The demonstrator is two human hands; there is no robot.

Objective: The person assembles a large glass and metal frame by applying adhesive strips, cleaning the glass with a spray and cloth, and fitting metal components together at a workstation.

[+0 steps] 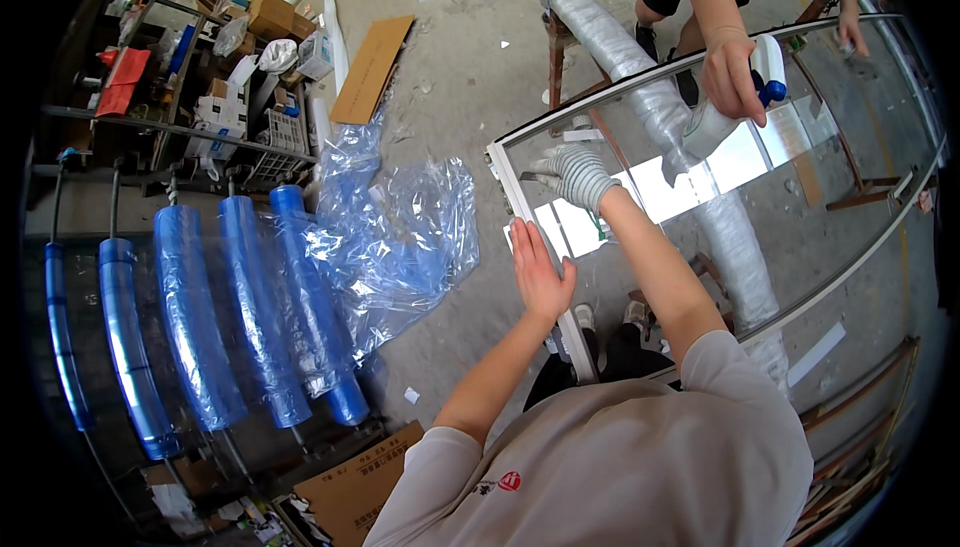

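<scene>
With my left hand [543, 272] laid flat along the left edge of the glass panel [742, 160], I'd guide the thin tool [529, 177] my gloved right hand [578, 175] grips lightly over that end.

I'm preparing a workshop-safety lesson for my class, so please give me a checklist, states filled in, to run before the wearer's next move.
1. Left hand on the white frame edge: ok, laid flat there.
2. Both hands gloved: not ok; the right hand wears a striped glove, the left is bare.
3. Right hand's grip: cannot tell; a thin item shows at its fingers, too small to identify.
4. Co-worker's hand apart from the right hand: ok, it grips a spray bottle farther right.
5. Glass panel firmly supported: cannot tell; its contact points aren't clear.
6. Plastic film away from the wearer's shoes: ok, they are apart.
</scene>
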